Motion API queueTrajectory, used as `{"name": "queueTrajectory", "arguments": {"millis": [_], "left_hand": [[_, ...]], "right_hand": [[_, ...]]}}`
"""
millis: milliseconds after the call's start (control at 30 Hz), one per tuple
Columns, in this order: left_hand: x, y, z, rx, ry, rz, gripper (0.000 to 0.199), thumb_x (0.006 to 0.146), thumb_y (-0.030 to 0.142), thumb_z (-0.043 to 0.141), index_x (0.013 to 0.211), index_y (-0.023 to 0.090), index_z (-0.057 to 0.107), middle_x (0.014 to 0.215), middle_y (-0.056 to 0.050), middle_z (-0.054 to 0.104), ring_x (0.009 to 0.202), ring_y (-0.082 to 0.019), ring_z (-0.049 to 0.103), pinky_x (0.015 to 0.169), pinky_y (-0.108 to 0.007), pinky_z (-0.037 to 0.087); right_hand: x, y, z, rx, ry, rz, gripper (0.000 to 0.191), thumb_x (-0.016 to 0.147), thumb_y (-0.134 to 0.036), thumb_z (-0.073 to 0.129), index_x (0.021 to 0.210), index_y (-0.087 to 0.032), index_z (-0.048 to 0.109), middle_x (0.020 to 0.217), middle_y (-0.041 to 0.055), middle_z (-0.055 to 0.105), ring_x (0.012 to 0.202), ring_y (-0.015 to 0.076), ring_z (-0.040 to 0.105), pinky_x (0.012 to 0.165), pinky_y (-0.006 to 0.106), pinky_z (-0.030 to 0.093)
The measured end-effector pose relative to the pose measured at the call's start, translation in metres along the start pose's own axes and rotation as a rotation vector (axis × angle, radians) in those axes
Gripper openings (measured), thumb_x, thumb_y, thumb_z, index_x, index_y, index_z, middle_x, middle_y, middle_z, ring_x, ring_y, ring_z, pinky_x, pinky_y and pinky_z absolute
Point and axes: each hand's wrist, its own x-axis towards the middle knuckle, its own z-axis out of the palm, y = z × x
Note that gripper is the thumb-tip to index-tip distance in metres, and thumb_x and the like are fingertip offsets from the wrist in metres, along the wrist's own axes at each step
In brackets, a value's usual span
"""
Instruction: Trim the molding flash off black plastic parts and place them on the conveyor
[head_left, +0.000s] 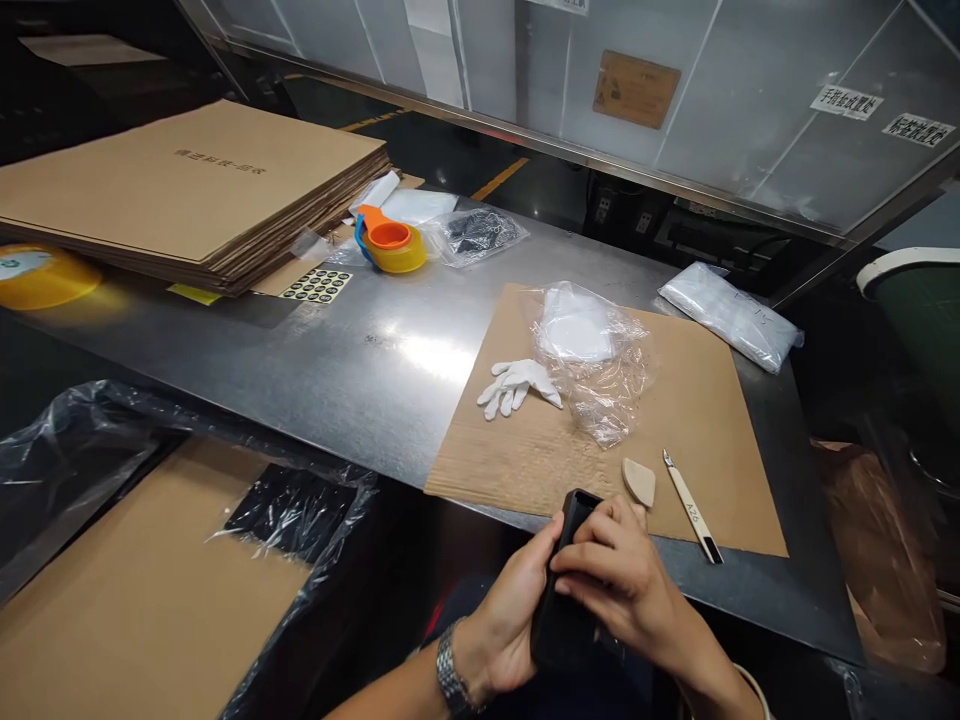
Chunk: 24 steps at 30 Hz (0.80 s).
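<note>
A black hollow case [564, 610] is held upright-tilted at the table's front edge. My left hand [514, 610] wraps round its left side, thumb along the edge. My right hand [615, 565] pinches at its right edge near the upper end, fingers bent. Just beyond lies a small beige pad [638, 482] on a cardboard sheet [525, 460]. To its right rests a white-handled knife [690, 505] marked A26. A white glove [517, 385] lies on the cardboard, beside a clear plastic bag [600, 385] with white material inside.
A stack of cardboard [195, 180], an orange tape dispenser [391, 242], a sticker sheet [316, 286] and a wrapped white packet [731, 315] lie on the metal table [360, 370]. Lower left stands a plastic-lined box [150, 580].
</note>
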Motion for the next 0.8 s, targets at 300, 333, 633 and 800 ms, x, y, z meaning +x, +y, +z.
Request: {"name": "queueTrajectory", "arguments": {"millis": [300,333,633,800], "left_hand": [[-0.001,-0.007,-0.007,0.237,0.132,-0.048,0.061,0.081,0.06,0.041,0.079,0.004,0.066,0.062,-0.009,0.062,0.048,-0.013,0.058,0.044,-0.021,0.045],[-0.001,-0.007,-0.007,0.249,0.136,-0.048,0.063,0.081,0.061,0.04,0.079,0.004,0.066,0.061,-0.009,0.061,0.048,-0.013,0.058,0.045,-0.021,0.045],[-0.003,-0.005,0.0,0.298,0.302,0.245,0.045,0.085,0.051,0.042,0.104,0.013,0.056,0.057,-0.004,0.062,0.044,-0.013,0.055,0.045,-0.022,0.043],[-0.004,-0.014,0.0,0.421,0.249,0.42,0.039,0.081,0.048,0.051,0.103,0.017,0.055,0.073,-0.003,0.064,0.053,-0.011,0.057,0.051,-0.022,0.045]], "right_hand": [[0.013,0.027,-0.019,0.15,0.131,0.159,0.016,0.087,-0.023,0.051,0.09,-0.023,0.067,0.085,0.0039,0.064,0.083,0.017,0.056,0.074,0.031,0.043],[0.013,0.029,-0.018,0.213,0.132,0.199,0.017,0.088,-0.024,0.051,0.087,-0.022,0.067,0.081,0.0032,0.066,0.078,0.016,0.058,0.071,0.029,0.044],[-0.014,0.02,0.018,0.301,0.246,0.452,0.048,0.08,-0.032,0.058,0.125,-0.021,0.046,0.108,0.0068,0.061,0.086,0.0172,0.06,0.072,0.027,0.048],[-0.013,0.014,0.027,0.433,0.282,0.612,0.037,0.09,-0.04,0.042,0.112,-0.014,0.055,0.068,0.0022,0.063,0.047,0.0101,0.052,0.041,0.019,0.039]]}}
